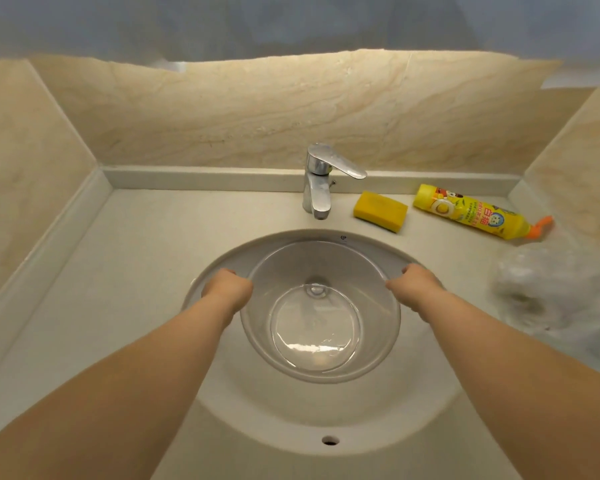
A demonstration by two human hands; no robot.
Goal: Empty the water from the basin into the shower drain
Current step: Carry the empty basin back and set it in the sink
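A clear round basin (326, 261) with a little water in its bottom sits inside the white oval sink (326, 417). My left hand (227, 289) grips the basin's left rim, fingers curled over the edge. On the opposite side, my right hand (414, 284) holds the right rim the same way. The basin looks slightly tilted toward me. Water pools at the near side of its bottom. No shower drain is in view.
A chrome faucet (317, 183) stands behind the sink. A yellow sponge (380, 211) and a yellow bottle (475, 213) lying on its side rest on the counter at right. Crumpled clear plastic (548, 292) lies farther right. Marble walls enclose three sides.
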